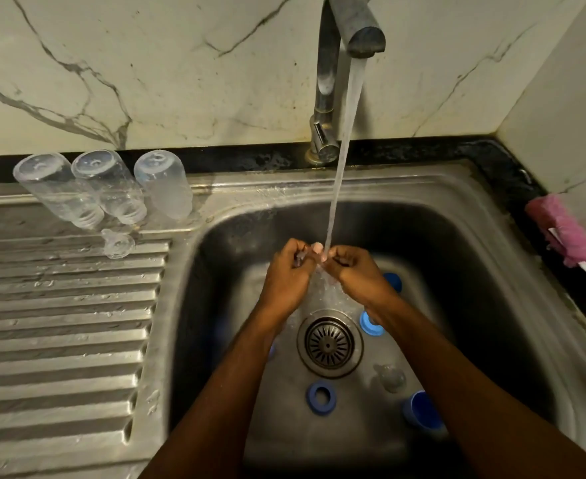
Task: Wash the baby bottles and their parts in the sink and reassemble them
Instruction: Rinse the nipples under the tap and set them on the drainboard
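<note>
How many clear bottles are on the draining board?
3, upside down in a row at its back: left bottle, middle bottle, right bottle nearest the sink. None seems hidden.

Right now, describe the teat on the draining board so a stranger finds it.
Left of the sink lies a ribbed draining board. Three clear bottles stand inverted at its back. The teat sits just before them: small, domed, the only non-bottle there.

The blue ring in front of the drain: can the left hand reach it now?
Probably yes. The blue ring lies bare on the sink floor between the two forearms, with nothing over it. But the left hand is busy, pinching a small part, and must free itself first.
</note>
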